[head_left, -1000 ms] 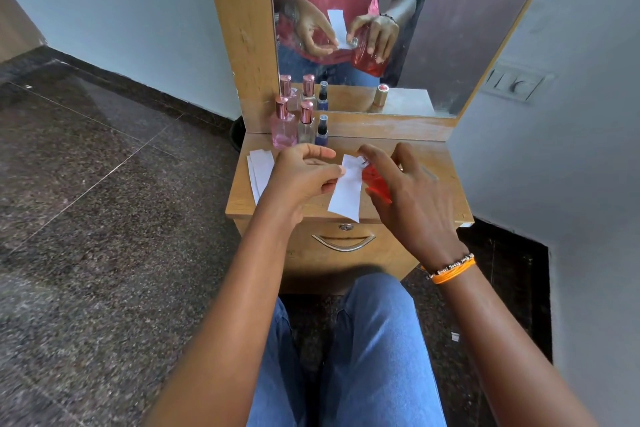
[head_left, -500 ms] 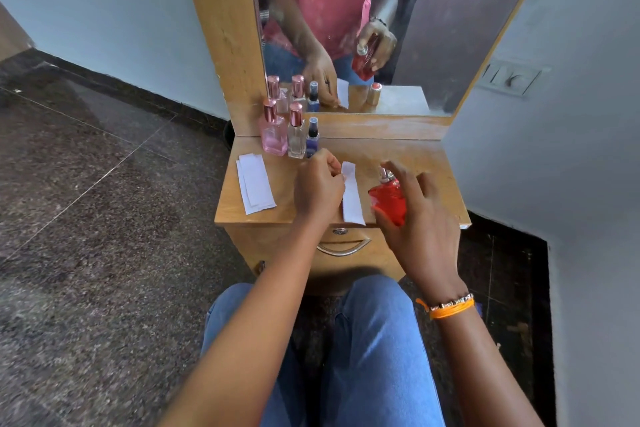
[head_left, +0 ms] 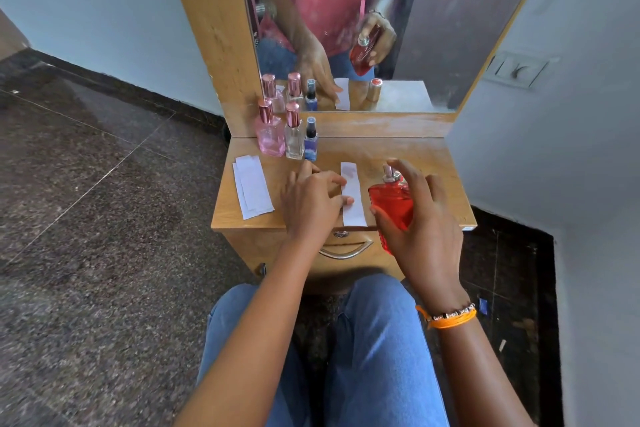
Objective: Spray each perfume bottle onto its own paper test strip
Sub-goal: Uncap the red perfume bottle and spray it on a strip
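My right hand (head_left: 420, 218) grips a red perfume bottle (head_left: 391, 206) above the right side of the wooden dresser top (head_left: 415, 156), its forefinger near the silver nozzle. A white paper strip (head_left: 351, 194) with a faint damp patch lies flat on the top, just left of the bottle. My left hand (head_left: 311, 201) rests on the top with its fingertips on the strip's left edge, holding nothing. At the back left stand a pink bottle (head_left: 269, 133), a clear bottle (head_left: 293, 135) and a small blue spray bottle (head_left: 310, 140).
A stack of blank white strips (head_left: 252, 191) lies at the dresser's left edge. A mirror (head_left: 398, 28) rises behind the top and reflects a bottle cap standing on the dresser. A drawer with a metal handle (head_left: 344, 250) is below. My knees are close to the dresser front.
My left hand has brought the strip down from in front of the bottle and laid it flat on the dresser. My right hand has moved right with the red bottle.
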`<state>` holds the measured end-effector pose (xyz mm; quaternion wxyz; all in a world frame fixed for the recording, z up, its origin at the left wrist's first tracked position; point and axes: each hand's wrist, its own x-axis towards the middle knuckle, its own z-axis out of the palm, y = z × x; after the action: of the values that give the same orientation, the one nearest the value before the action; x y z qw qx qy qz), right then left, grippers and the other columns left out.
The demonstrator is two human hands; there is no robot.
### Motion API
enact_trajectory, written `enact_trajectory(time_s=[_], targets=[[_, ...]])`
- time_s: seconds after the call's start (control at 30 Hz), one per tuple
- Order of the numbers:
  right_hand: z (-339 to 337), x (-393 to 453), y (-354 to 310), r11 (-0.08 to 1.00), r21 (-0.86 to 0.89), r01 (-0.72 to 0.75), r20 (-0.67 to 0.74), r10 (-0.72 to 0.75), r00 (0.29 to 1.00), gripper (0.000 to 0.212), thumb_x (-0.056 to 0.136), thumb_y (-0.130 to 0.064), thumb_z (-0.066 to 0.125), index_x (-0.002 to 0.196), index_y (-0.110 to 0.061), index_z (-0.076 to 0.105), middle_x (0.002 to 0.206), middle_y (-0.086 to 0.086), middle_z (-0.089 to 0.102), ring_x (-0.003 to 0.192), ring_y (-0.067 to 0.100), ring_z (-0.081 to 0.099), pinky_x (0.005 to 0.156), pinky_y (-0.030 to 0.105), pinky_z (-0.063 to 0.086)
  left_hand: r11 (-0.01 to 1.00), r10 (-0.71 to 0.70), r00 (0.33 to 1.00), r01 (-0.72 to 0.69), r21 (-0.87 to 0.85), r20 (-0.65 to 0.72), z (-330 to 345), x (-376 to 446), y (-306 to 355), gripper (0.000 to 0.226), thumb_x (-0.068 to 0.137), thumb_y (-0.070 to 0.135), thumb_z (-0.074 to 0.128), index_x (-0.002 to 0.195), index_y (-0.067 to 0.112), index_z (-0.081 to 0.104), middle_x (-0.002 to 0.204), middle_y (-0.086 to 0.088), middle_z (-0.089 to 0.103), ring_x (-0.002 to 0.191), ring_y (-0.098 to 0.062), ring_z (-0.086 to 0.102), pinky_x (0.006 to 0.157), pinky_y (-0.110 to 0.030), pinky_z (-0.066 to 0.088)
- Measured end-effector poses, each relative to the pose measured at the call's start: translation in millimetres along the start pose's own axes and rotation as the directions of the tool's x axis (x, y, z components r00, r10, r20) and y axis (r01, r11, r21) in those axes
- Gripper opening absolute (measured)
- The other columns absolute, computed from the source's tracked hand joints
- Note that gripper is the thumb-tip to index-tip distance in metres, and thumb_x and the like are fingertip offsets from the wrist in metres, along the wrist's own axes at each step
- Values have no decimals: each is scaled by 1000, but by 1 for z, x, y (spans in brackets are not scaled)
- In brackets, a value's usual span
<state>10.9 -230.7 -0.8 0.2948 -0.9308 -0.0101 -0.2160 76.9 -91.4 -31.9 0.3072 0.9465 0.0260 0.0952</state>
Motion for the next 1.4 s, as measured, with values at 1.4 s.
enact_trajectory(time_s=[1.4], targets=[[-14,57,2,566,816,-122,220,-109,969,34,85,-2,63,114,-20,59,103,8,67,98,19,64,91,30,51,672,64,975,115,-731,213,-37,-39,2,41,75,8,71,93,45,64,94,17,70,88,1,61,83,-29,49]])
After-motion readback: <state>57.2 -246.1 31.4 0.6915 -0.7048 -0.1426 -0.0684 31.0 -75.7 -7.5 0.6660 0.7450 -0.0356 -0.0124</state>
